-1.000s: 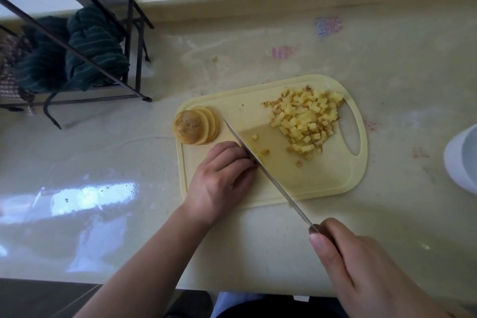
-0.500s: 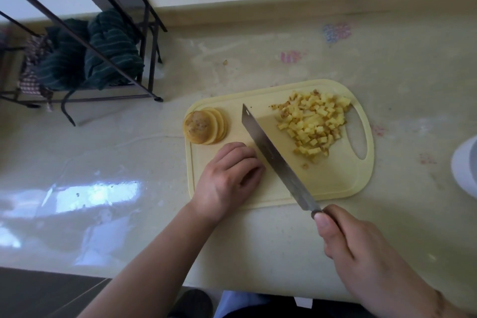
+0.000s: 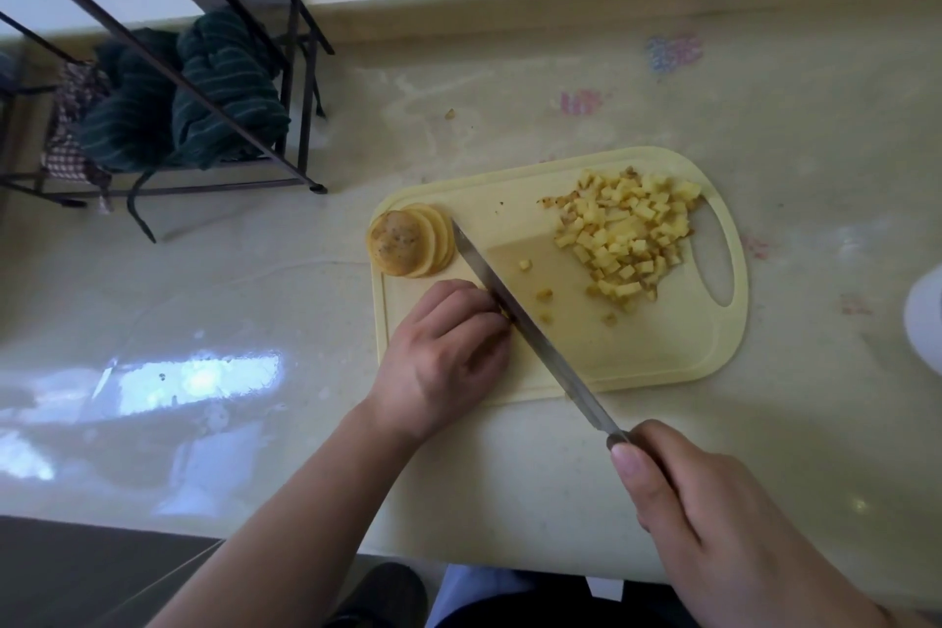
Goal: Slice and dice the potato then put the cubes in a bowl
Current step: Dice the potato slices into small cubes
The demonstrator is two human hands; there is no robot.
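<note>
Since half a second ago I'm watching the knife (image 3: 530,329) dropping back beside the curled, potato-steadying left hand (image 3: 443,357) — right hand (image 3: 713,515) gripping its handle — dicing continuing.

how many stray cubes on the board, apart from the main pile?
4 on the cutting board: one near the blade's upper part, one mid-board, one by the knife, one below the pile. The left hand may hide more.

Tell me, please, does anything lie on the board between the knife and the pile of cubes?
Only a few stray cubes on the board between the knife and the pile; nothing else visible blocks a sweep.
</note>
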